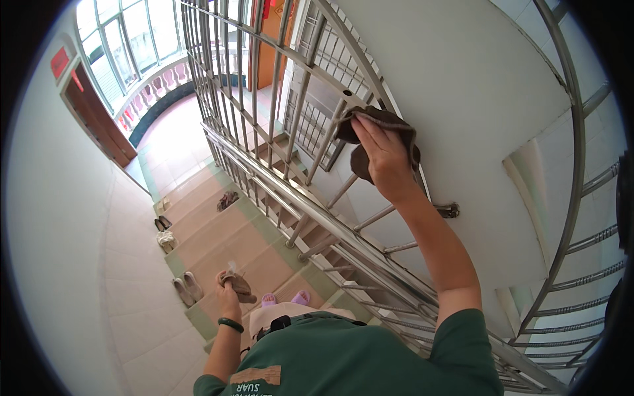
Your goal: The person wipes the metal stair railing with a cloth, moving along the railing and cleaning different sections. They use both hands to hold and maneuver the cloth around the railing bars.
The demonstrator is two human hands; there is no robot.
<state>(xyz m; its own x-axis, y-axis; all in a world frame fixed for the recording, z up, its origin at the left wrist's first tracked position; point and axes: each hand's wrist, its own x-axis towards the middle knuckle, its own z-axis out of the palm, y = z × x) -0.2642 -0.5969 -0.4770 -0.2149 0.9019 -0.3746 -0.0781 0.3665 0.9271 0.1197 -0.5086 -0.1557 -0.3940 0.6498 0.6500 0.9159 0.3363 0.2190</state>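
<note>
My right hand (pixel 389 163) is raised to the upper right, its fingers pressing a dark brown cloth (pixel 360 163) onto the slanted top bar of a stainless steel grille (pixel 302 64). Folds of the cloth hang over the bar and hide part of it. Lower down on the left, my left hand (pixel 228 294) grips a bunched brown cloth item (pixel 239 286); its exact kind is hard to tell. A dark green bangle (pixel 231 324) circles the left wrist. Between the two hands runs a polished steel handrail (pixel 307 198), which neither hand touches.
Tiled stairs (pixel 218 237) descend ahead to a landing with a curved balustrade (pixel 153 91). Pale flat shoes (pixel 187 288), black shoes (pixel 162 223) and a crumpled dark item (pixel 228 201) sit on the steps. My feet wear purple slippers (pixel 300 297). Curved steel bars (pixel 577 123) rise at right.
</note>
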